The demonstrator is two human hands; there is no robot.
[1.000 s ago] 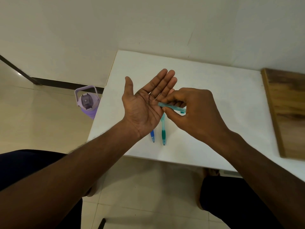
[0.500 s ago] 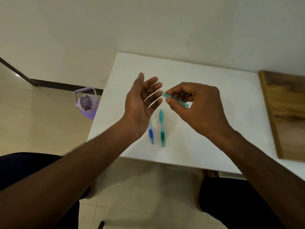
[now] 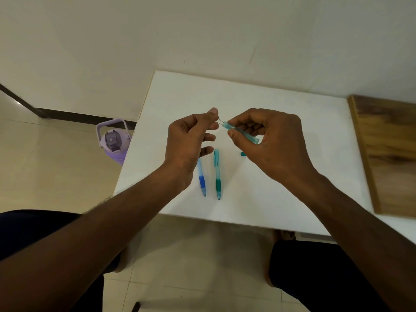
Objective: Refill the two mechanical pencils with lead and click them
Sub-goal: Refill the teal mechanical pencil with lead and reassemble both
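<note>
Two mechanical pencils lie side by side on the white table [image 3: 281, 194]: a blue pencil [image 3: 201, 179] on the left, its upper end hidden under my left hand, and a teal pencil [image 3: 217, 174] on the right. Above them my right hand [image 3: 270, 140] grips a translucent teal lead tube [image 3: 242, 132], tilted with its open end toward the left. My left hand [image 3: 189, 140] pinches thin grey leads [image 3: 220, 122] sticking out of that open end between thumb and forefinger. A small teal cap [image 3: 242, 154] lies on the table below my right hand.
A wooden board [image 3: 389, 154] lies along the table's right side. A purple water bottle [image 3: 112, 140] stands on the floor left of the table. The wall runs close behind the table. My knees show below the table's near edge.
My left hand turned from an open palm to a pinch on the leads at the tube's mouth. My right hand lifted and tilted the tube toward it.
</note>
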